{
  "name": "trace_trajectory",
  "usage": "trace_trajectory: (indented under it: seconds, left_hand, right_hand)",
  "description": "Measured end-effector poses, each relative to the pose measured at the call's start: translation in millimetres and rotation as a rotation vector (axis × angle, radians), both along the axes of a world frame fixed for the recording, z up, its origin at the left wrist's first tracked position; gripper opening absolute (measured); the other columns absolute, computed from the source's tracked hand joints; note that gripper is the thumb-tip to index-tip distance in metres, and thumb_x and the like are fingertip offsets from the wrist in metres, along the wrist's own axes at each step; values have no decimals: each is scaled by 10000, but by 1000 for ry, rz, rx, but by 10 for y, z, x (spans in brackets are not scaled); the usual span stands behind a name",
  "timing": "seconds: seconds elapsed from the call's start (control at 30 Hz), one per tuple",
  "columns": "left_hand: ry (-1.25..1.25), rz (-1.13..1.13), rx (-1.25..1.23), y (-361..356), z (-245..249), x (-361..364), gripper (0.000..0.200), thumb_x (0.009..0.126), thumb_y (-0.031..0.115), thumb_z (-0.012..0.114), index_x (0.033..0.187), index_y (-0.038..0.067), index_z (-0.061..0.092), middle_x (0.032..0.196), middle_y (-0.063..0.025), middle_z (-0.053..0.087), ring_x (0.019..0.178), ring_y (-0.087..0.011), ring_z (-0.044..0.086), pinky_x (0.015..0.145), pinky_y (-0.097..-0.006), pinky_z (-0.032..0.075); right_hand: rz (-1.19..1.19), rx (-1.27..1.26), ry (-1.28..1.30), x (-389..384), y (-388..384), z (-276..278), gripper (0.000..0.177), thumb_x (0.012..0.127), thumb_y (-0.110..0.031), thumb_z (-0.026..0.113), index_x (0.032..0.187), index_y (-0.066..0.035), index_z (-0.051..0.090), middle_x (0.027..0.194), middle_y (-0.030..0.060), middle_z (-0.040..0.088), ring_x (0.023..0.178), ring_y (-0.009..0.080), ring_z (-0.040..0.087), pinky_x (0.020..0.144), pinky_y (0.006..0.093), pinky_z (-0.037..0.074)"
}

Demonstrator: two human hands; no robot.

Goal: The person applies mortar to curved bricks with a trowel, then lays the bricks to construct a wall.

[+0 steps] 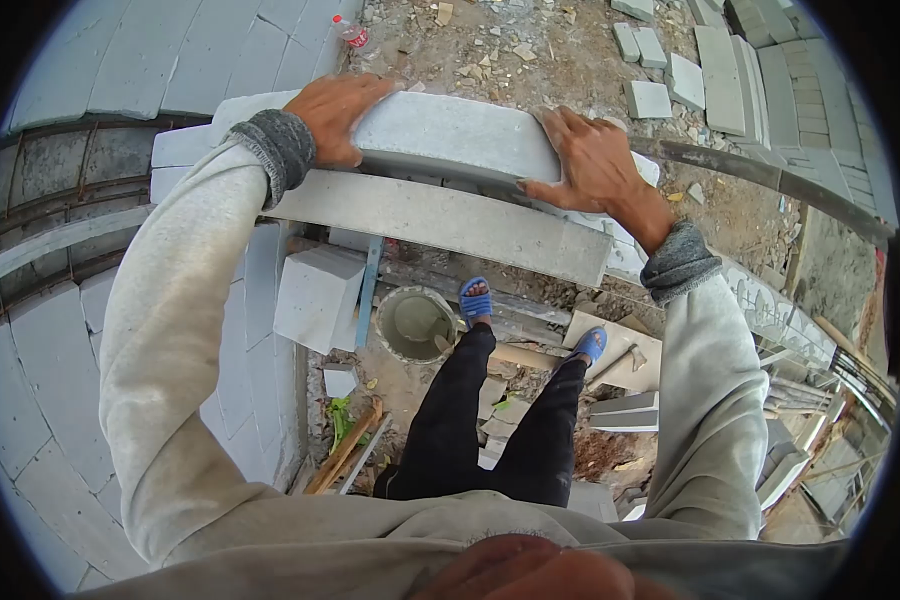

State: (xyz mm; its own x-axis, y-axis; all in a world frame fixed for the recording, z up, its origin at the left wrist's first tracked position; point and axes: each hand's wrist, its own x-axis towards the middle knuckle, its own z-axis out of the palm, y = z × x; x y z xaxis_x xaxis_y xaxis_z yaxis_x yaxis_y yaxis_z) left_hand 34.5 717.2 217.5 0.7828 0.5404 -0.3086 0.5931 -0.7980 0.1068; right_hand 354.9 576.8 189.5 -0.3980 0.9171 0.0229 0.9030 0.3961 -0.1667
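Note:
My left hand (342,112) grips the left part of a long white block (450,130), its thumb on the near face and its fingers over the top. On the block's right end, my right hand (592,165) is spread over the edge, thumb along the near side. The block lies on top of a block wall. Just nearer to me runs a long pale grey slab (440,222), its right end cut square. Neither hand touches this slab.
Below the wall stand a round bucket (413,324) of grey slurry and a white block (318,298). Planks and rubble lie around my blue sandals (476,300). A curved dark bar (770,175) extends right. A red-labelled bottle (350,32) lies beyond the wall.

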Motion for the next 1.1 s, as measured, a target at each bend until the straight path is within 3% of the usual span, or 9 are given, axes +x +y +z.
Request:
trace_trajectory:
  seconds: [0.27,0.37,0.67,0.77,0.87,0.97,1.03,1.1]
  left_hand:
    - [-29,12,-32,34,-374,-195,987,468,107,756,1402,117,436,1341,-187,528,1212,-361,517,1094,-441,374]
    - [81,55,-103,45,-353,-148,982,529,155,773,1436,105,400,1430,-200,454,1308,-365,447,1139,-431,316]
    - [2,24,-55,26,-472,-195,1003,499,114,775,1431,115,404,1382,-187,503,1254,-340,498,1085,-427,358]
    - [123,66,-181,30,-343,-106,1017,529,119,763,1461,118,353,1418,-195,463,1298,-345,459,1121,-457,317]
    - [143,41,-118,-10,-353,-120,1016,563,110,736,1484,125,307,1453,-202,412,1351,-346,398,1163,-497,246]
    - [45,21,-60,-59,-430,-212,978,599,133,740,1485,127,325,1430,-220,425,1364,-342,378,1162,-503,233]
    - [33,33,-156,-73,-410,-247,928,656,170,700,1497,141,307,1459,-208,399,1401,-327,322,1179,-494,176]
    - [-31,69,-193,-87,-442,-296,852,728,234,658,1500,155,306,1481,-187,383,1427,-321,276,1188,-492,128]
  right_hand:
    - [-16,-114,19,-173,28,-173,886,717,-604,665,1281,63,521,1024,236,633,796,372,685,736,463,548]
    - [-13,-127,16,-189,27,-240,879,722,-601,663,1284,60,525,1026,235,633,782,370,687,738,464,550]
    - [17,-163,-7,-179,46,-268,890,728,-594,668,1325,46,507,1099,272,630,769,376,696,741,454,555]
    - [15,-164,-12,-211,60,-238,902,729,-593,675,1340,46,494,1099,278,629,784,374,699,744,447,556]
    - [40,-109,-36,-186,28,-289,892,753,-607,656,1341,45,496,1114,289,624,812,382,698,758,452,554]
    - [74,-69,-53,-159,12,-310,843,805,-615,609,1324,42,514,1149,302,613,851,399,692,795,464,546]
    - [83,-106,-21,-127,10,-292,792,858,-613,556,1313,34,527,1174,297,608,885,403,685,830,471,535]
    - [-19,-285,222,57,18,-138,734,894,-585,527,1306,23,538,1177,283,615,910,402,680,841,478,526]
